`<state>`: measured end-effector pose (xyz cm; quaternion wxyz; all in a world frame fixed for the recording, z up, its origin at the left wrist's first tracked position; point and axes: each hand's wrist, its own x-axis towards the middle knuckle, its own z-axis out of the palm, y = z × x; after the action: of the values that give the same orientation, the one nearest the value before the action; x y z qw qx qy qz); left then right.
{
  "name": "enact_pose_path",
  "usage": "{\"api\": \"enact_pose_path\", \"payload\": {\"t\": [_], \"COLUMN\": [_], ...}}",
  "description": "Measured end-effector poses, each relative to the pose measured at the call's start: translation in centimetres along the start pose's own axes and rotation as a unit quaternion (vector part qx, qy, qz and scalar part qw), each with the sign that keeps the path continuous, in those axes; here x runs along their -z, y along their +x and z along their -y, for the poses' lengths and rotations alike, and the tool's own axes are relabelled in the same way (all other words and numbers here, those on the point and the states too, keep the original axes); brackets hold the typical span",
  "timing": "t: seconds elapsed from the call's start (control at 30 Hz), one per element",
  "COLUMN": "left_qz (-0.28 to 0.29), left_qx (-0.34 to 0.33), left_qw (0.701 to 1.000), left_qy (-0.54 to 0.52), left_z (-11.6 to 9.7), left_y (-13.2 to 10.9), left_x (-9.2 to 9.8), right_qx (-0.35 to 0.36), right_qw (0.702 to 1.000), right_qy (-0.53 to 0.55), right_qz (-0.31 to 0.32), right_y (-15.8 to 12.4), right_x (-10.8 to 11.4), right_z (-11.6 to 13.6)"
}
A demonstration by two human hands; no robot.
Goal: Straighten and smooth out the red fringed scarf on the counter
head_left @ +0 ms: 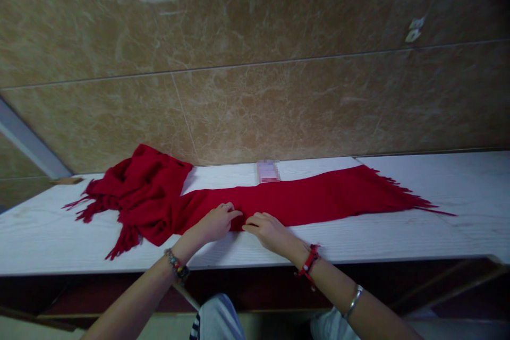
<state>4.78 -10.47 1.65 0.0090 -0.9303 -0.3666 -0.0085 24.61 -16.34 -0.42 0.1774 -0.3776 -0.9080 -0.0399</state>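
A red fringed scarf [311, 196] lies lengthwise on the white tabletop. Its right part is spread in a flat strip ending in a fringe, while the left part is bunched in a loose heap with tassels hanging out. My left hand [218, 221] is closed on the strip's near edge, left of centre, fingertips pinching the cloth. Just beside it, a small gap away, my right hand [268, 228] also has curled fingers on the same edge. The fingertips of both hands are partly hidden against the fabric.
A small pale packet with blurred print [268, 170] sits behind the scarf against the brown tiled wall [279, 111]. At the far left, a small wooden block [67, 181] stands by a metal post [30, 141]. The white tabletop [470, 207] has dark open shelving under its front edge.
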Motion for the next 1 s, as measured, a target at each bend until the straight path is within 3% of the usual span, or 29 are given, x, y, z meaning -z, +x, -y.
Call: {"api": "enact_pose_path", "payload": {"t": [0.3,0.43,0.53,0.67,0.77,0.87,1.0], "left_qz": [-0.003,-0.01,-0.003,-0.028,-0.059,-0.08,-0.054], "left_qx": [0.048,0.027,-0.026,-0.029,-0.014,-0.012,-0.018], "left_qw": [0.999,0.999,0.999,0.999,0.996,0.993,0.997], "left_qy": [-0.008,-0.02,-0.048,0.017,0.069,0.085,0.05], "left_z": [2.7,2.9,2.7,2.3,2.0,1.7,1.9], "left_y": [1.0,-0.4,-2.4,-4.4,-4.7,-4.7,-5.0], "left_x": [0.1,0.9,1.4,1.2,0.6,0.2,0.1], "right_qx": [-0.015,-0.021,-0.003,-0.03,-0.055,-0.03,0.02], "right_qw": [1.0,0.998,0.997,0.997,0.996,0.997,0.997], "right_qy": [-0.01,-0.055,-0.073,-0.065,-0.055,-0.058,-0.076], "right_qz": [0.011,-0.009,-0.013,-0.036,-0.051,-0.04,-0.022], "right_y": [1.3,2.8,3.7,4.1,4.1,4.0,3.6], "right_x": [-0.3,-0.8,-1.1,-1.6,-1.7,-1.5,-1.4], "right_z": [0.8,1.8,2.0,1.9,1.9,2.2,2.5]}}
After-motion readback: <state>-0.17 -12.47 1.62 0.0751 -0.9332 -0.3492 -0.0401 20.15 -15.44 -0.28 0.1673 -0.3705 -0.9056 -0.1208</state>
